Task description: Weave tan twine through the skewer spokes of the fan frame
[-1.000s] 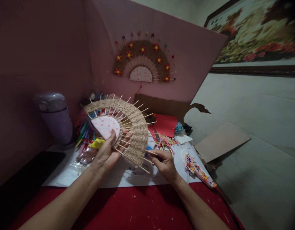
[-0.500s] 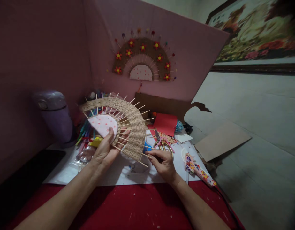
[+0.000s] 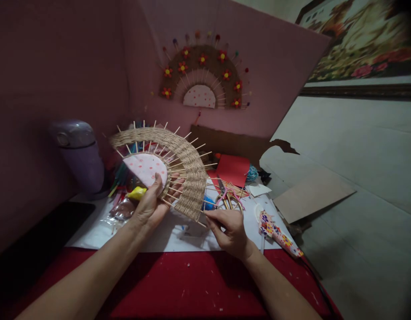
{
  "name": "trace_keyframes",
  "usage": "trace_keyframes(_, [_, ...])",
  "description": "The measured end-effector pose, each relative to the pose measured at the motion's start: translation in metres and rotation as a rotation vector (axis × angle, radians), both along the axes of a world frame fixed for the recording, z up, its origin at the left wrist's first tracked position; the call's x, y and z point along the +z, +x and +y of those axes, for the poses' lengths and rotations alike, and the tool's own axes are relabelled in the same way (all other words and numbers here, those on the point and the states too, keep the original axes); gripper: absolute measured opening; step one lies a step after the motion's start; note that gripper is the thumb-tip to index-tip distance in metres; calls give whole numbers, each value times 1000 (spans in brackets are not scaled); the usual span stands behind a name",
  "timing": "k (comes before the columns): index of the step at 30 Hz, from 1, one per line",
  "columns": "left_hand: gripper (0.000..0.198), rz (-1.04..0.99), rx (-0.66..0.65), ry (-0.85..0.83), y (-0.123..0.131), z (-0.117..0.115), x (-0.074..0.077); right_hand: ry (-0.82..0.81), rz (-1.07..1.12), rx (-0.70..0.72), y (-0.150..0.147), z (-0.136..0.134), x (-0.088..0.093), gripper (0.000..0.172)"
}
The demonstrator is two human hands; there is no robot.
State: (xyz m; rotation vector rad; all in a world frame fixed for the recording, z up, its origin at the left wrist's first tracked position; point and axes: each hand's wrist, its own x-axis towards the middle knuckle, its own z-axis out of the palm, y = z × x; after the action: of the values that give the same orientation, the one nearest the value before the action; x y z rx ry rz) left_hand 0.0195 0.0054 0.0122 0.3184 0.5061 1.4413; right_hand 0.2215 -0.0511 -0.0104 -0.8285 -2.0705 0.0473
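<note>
My left hand (image 3: 155,202) grips a half-round woven fan (image 3: 194,178) by its inner half-disc, the thumb on top and the fingers beneath. White cloth with pink dots covers that half-disc (image 3: 147,169). Thin wooden sticks radiate from it through a broad band of twisted tan cord, and their ends jut past the outer rim. At the band's lower right end, my right hand (image 3: 227,229) is closed, thumb and forefinger pinching near a stick tip. Whether it also holds a cord end cannot be made out.
Behind hangs a similar fan (image 3: 200,58) with red flowers on a pink board. Scissors (image 3: 229,200), red paper (image 3: 232,170), a blue yarn ball (image 3: 252,173) and a flowered glue gun (image 3: 275,233) lie to the right. A purple bottle (image 3: 80,158) stands left, near a yellow bundle (image 3: 136,193).
The view has shifted a little, so the background sits slightly to the right and higher. Both hands keep their hold, and the fan has tilted slightly.
</note>
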Motion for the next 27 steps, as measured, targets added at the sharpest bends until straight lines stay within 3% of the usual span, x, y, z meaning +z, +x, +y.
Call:
trace_keyframes(13, [32, -41, -6, 23, -1, -1, 1, 104, -99, -29, 4, -2, -2, 21])
trace_keyframes(27, [34, -121, -14, -3, -6, 4, 3, -29, 61, 116, 0, 4, -7, 24])
